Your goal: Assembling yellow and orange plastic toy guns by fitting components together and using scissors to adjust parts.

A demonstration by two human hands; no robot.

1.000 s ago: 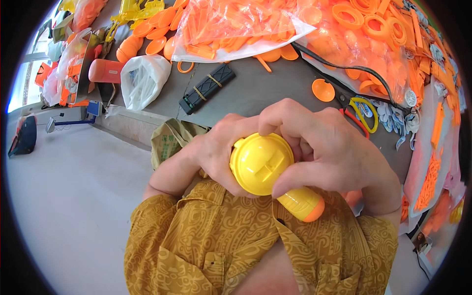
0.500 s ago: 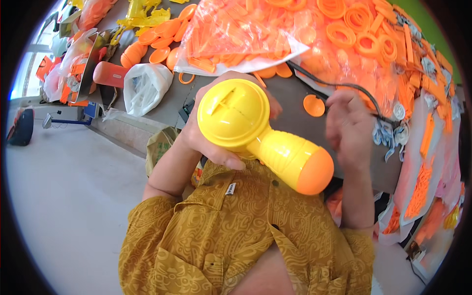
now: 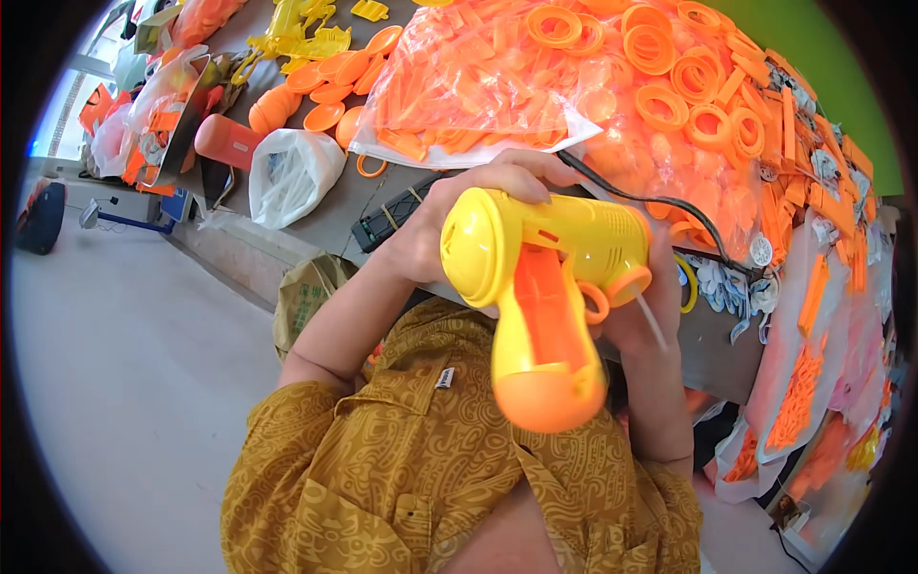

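A yellow toy shaped like a hair dryer [image 3: 583,230] is held over the table's near edge. Its orange-tipped handle points down toward me, and an open orange-lined compartment [image 3: 550,311] shows along that handle. An orange ring-shaped piece [image 3: 594,302] sticks out beside the handle. My left hand [image 3: 459,210] is closed round the rear of the barrel, fingers over the top. At the front end, my right hand [image 3: 641,306] is closed against the toy next to an orange round part [image 3: 628,285]. Some of its fingers are hidden behind the barrel.
Clear bags of orange plastic parts [image 3: 478,86] and orange rings [image 3: 660,107] cover the far table. A black cable [image 3: 669,201] crosses there. A white plastic bag [image 3: 296,177], a red cylinder [image 3: 226,142] and yellow parts [image 3: 320,46] lie left. Bagged orange pieces [image 3: 798,397] hang right.
The toy has turned so its barrel points right and the open side of its handle faces me. My right hand has come in from the right to the toy's front end.
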